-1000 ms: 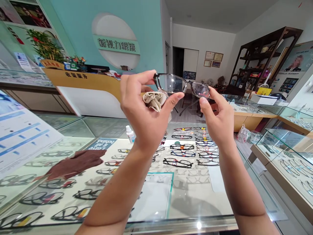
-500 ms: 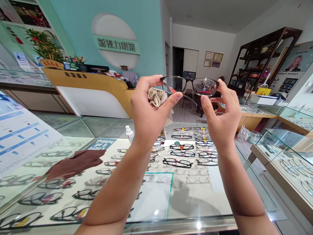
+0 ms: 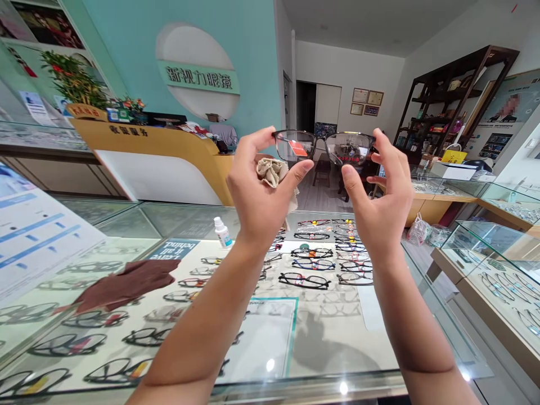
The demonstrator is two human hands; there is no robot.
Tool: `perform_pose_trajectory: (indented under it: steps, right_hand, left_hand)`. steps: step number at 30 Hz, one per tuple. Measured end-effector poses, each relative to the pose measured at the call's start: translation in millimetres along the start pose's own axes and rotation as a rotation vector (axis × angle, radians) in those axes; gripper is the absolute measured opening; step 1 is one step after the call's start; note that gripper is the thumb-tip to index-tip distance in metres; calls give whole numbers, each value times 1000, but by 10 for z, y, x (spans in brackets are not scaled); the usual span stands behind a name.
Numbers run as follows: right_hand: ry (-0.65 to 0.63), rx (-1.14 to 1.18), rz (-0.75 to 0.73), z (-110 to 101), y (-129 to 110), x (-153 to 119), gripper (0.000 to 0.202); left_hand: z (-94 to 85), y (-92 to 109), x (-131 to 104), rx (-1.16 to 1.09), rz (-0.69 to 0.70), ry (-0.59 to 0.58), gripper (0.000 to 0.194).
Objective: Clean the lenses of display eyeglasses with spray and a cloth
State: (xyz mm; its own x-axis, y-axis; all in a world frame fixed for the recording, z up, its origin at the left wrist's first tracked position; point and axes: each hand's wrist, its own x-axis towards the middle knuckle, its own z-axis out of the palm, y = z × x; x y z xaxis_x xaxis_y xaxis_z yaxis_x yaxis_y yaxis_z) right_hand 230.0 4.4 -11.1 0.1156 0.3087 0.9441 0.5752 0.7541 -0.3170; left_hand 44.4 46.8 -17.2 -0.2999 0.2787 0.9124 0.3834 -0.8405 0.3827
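Dark-framed glasses, upper centre of frame, now sit level and square to you, up from a tilt a second ago. Left hand pinches left rim with beige cloth tucked in palm; right hand pinches right rim. Lenses presented for inspection.

Green wall sign: "新视力眼镜". Counter front: "收银服务".

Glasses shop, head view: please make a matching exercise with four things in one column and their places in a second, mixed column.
Things:
1. glasses
2. beige cloth
3. brown cloth
4. white bottle

Places:
A. lying flat on the glass counter, at the left
B. standing on the counter
C. raised between both hands
D. bunched in the left hand

Pairs: 1-C, 2-D, 3-A, 4-B
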Motion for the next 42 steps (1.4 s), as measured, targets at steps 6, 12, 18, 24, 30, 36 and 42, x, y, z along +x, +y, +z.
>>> perform_pose_trajectory:
  steps: [6, 12, 18, 24, 30, 36, 42]
  right_hand:
    - [-64, 69, 39, 5, 119, 6, 59]
    - [-45, 80, 63, 7, 85, 11, 55]
    - [-39, 106, 78, 5, 5, 8, 51]
    - [-43, 154, 120, -6, -31, 14, 48]
    - [-29, 159, 72, -14, -41, 35, 44]
    - [-7, 268, 148, -42, 3, 63, 40]
    - [-8, 395, 231, -64, 89, 102, 38]
  left_hand:
    - [7, -26, -13, -6, 60, 52, 77]
    - [22, -132, 25, -142, 47, 18, 81]
    - [59, -146, 36, -207, 72, 14, 84]
    - [53, 0, 12, -192, -64, -39, 94]
    - [54, -18, 30, -209, -10, -31, 90]
    - [62, -76, 55, -235, 85, -42, 86]
    - [7, -33, 56, -73, 112, 35, 81]
